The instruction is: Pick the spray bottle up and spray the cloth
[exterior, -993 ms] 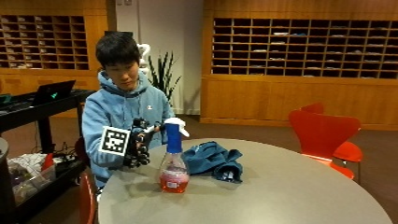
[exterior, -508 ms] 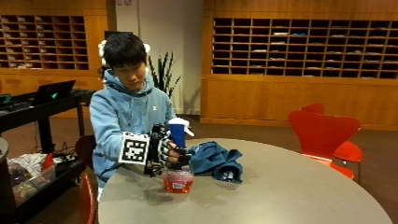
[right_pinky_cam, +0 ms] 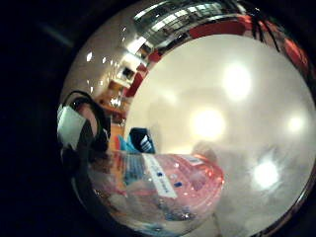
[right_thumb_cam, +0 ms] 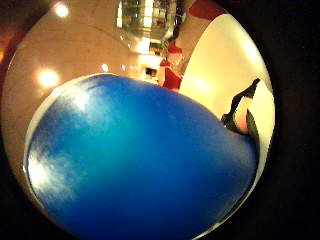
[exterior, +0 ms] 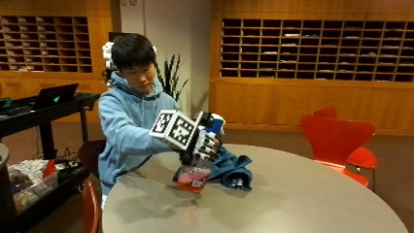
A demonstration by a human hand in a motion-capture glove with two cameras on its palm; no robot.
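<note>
Spray bottle (exterior: 194, 175) hangs lifted off the round table (exterior: 304, 204), tilted, its pink base low and blue head up inside the gloved right hand (exterior: 204, 141), whose fingers wrap its neck. Just beyond it lies the blue cloth (exterior: 232, 170), on the nozzle's far side, so aiming should need little turning.

My outside camera sits across the desk (exterior: 291, 194) from the seated person, facing them and the shelved wall behind, far enough to take in the whole desk edge. The little-finger palm camera looks along the bottle (right_pinky_cam: 163, 187), very close, out over the desk top (right_pinky_cam: 237, 98). The thumb-side camera is almost against the bottle's blue head (right_thumb_cam: 140, 165). Both palm views share the bottle and desk.
</note>
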